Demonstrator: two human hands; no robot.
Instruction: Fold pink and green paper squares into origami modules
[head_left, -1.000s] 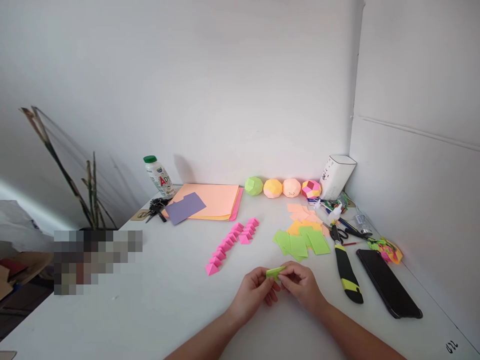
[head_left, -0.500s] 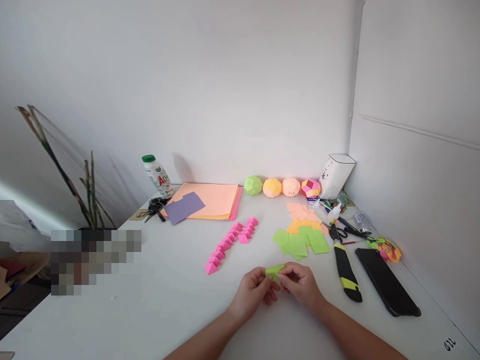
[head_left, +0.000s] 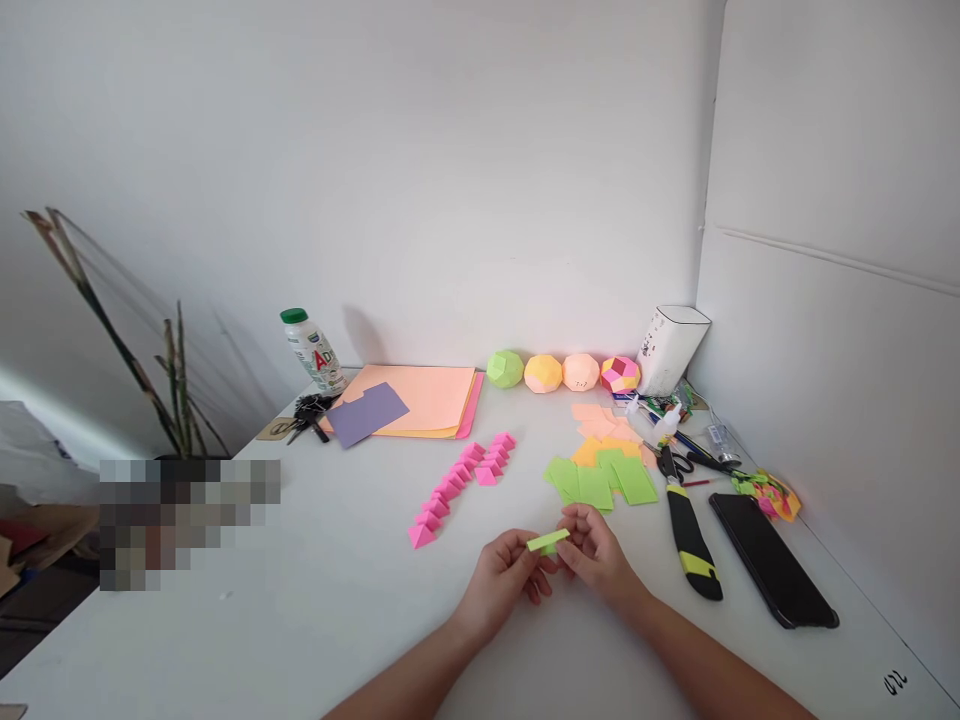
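Observation:
A small piece of green paper (head_left: pixel 548 541) is held between my two hands, just above the table's near part. My left hand (head_left: pixel 504 572) pinches its left end between thumb and fingers. My right hand (head_left: pixel 596 552) grips the right end, thumb in front and fingers behind. The paper's upper part shows as a narrow folded band, paler than the rest. Beyond my hands lie flat green paper pieces (head_left: pixel 595 487), overlapping orange (head_left: pixel 592 452) and peach ones (head_left: pixel 596 420). Folded pink paper units (head_left: pixel 450 487) stand in two rows to the left.
Four faceted paper balls, one green (head_left: pixel 505 369), line the wall. Peach sheets (head_left: pixel 427 390), a purple card (head_left: pixel 367 414), keys (head_left: pixel 309 415) and a bottle (head_left: pixel 315 352) are at back left. A utility knife (head_left: pixel 691 540), scissors (head_left: pixel 679 463) and phone (head_left: pixel 772 562) lie right.
The upper part of the green paper has been folded into a narrow band. My right hand's fingers have risen slightly and loosened behind the paper.

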